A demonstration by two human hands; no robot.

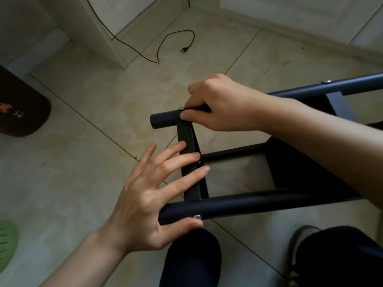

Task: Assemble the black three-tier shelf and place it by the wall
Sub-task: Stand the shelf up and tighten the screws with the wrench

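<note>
Screw tightening on black metal three-tier shelf frame (259, 200), lying on its side on the tiled floor.
Right hand (223, 104) pinches a dark tool at the far tube's silver screw (181, 109); left hand (149, 193), fingers spread, braces the frame's crossbar (187, 146). Risks: tool slipping, frame twisting.

Pale beige tiled floor (87, 104) underfoot, white wall corner (107, 32) beyond, a black cable (165, 41) trailing loose, brown mat (22, 108) at left.

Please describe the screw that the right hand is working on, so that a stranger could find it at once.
Find the black shelf frame lying on the tiled floor. On its far tube, near the open end, sits a silver screw, just beside the right hand. The other near screw lies on the closer tube, by the left hand's thumb.
</note>
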